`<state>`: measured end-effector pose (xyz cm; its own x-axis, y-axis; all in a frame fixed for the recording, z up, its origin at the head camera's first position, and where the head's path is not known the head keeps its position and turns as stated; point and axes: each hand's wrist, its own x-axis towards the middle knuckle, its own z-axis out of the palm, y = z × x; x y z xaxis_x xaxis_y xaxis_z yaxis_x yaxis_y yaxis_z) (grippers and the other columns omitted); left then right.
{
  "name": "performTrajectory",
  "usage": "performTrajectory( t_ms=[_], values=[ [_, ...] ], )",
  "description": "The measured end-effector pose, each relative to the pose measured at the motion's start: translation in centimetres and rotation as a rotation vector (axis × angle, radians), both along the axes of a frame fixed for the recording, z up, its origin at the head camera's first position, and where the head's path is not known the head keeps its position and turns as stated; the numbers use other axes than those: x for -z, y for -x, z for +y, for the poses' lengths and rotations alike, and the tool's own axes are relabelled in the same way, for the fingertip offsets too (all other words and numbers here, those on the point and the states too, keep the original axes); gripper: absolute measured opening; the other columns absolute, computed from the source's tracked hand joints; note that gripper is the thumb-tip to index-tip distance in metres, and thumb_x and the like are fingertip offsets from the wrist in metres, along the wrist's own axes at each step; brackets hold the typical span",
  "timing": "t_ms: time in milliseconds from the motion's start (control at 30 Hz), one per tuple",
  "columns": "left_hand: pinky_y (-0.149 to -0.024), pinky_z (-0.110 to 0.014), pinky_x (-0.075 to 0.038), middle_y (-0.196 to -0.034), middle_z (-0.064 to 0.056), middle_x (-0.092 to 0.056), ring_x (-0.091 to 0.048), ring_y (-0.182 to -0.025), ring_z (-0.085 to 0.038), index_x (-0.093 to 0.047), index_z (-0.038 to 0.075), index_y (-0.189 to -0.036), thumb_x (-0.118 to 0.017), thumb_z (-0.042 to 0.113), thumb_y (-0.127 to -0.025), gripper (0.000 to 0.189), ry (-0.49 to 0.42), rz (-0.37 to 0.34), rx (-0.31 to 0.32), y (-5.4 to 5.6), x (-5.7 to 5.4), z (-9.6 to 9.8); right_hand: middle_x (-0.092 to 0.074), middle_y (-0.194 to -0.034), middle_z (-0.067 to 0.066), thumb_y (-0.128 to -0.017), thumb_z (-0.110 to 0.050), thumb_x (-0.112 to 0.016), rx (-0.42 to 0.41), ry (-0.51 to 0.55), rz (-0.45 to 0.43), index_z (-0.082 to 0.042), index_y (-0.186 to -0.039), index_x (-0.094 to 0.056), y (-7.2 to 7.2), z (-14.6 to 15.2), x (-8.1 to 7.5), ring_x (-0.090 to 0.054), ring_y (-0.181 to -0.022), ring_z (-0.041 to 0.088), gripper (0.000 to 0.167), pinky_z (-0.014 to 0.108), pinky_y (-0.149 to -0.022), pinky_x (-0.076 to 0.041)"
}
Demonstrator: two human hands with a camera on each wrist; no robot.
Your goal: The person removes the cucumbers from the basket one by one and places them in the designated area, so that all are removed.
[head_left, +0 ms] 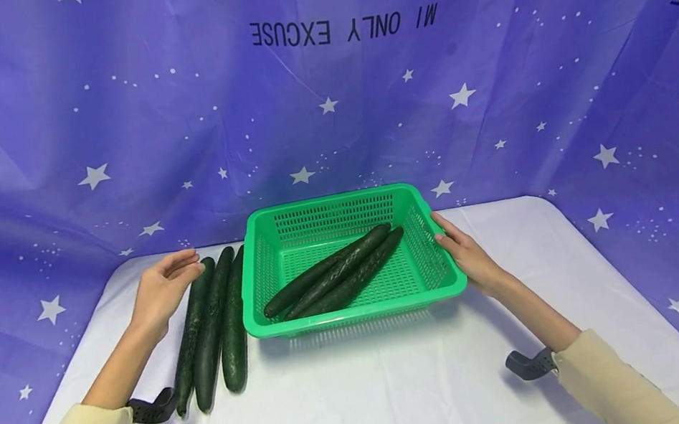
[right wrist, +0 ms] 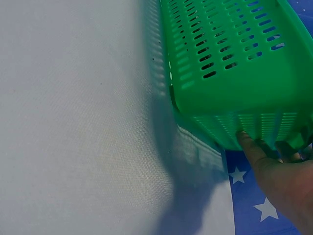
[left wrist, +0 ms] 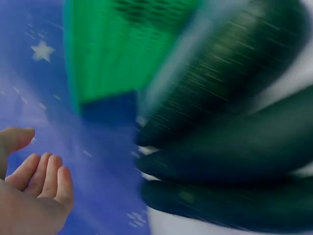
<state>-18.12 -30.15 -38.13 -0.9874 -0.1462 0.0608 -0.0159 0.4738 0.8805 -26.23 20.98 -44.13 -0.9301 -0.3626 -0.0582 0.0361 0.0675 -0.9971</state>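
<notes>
A green plastic basket (head_left: pixel 357 314) with slotted walls stands at the middle back of the table. Three dark green cucumbers (head_left: pixel 337 270) lie slantwise inside it. My right hand (head_left: pixel 473 258) grips the basket's right rim; in the right wrist view its fingers (right wrist: pixel 252 147) reach against the outer wall. Left of the basket, three more cucumbers (head_left: pixel 209 332) lie side by side on the table, the rightmost one partly hidden by the basket. My left hand (head_left: pixel 162 291) hovers by their far ends, fingers loosely bent and holding nothing. Its empty palm shows in the left wrist view.
A white cloth (head_left: pixel 404 391) covers the table. Purple curtains (head_left: pixel 328 134) with white stars hang behind it and along both sides, close to the basket's back. Each wrist carries a black camera mount (head_left: pixel 153 408) below the sleeve.
</notes>
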Motion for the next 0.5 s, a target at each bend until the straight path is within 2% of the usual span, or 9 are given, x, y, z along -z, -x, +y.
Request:
performTrajectory(
  t_ms=[133,267,400,500],
  values=[
    [-0.102,-0.031,-0.045,-0.128,-0.008,-0.062,-0.057,-0.107,0.000,-0.053,-0.002,-0.141,-0.063,0.028,-0.101,0.051,-0.019,0.054,0.077,1.3,-2.6,2.2,-0.007,-0.166,0.007,-0.110,-0.032,-0.038,0.003,0.003,0.000,-0.026,-0.163,-0.007,0.0,0.0,0.0,-0.035,-0.138,0.039,0.061,0.026,-0.094,-0.050],
    [-0.106,-0.037,-0.043,-0.131,-0.015,-0.061,-0.059,-0.114,-0.010,-0.054,-0.002,-0.140,-0.063,0.023,-0.100,0.048,-0.056,0.067,0.165,2.7,-4.7,4.7,-0.009,-0.166,0.008,-0.110,-0.032,-0.038,0.001,0.010,0.003,-0.025,-0.163,-0.006,0.0,0.1,0.1,-0.036,-0.137,0.041,0.061,0.027,-0.093,-0.051],
    [-0.107,-0.044,-0.041,-0.135,-0.021,-0.057,-0.057,-0.121,-0.025,-0.055,-0.002,-0.139,-0.064,0.017,-0.100,0.044,-0.092,0.048,0.248,4.5,-5.7,6.9,-0.009,-0.166,0.009,-0.110,-0.032,-0.038,-0.007,0.016,0.001,-0.025,-0.163,-0.006,0.0,0.1,0.1,-0.036,-0.136,0.041,0.062,0.029,-0.093,-0.051],
    [-0.107,-0.045,-0.041,-0.135,-0.021,-0.057,-0.056,-0.122,-0.029,-0.056,-0.001,-0.137,-0.065,0.014,-0.099,0.042,-0.104,0.011,0.303,5.9,-6.0,8.4,-0.011,-0.165,0.011,-0.110,-0.032,-0.038,-0.009,0.014,0.003,-0.025,-0.163,-0.006,0.0,0.1,0.1,-0.037,-0.135,0.042,0.062,0.030,-0.093,-0.051]
  ],
)
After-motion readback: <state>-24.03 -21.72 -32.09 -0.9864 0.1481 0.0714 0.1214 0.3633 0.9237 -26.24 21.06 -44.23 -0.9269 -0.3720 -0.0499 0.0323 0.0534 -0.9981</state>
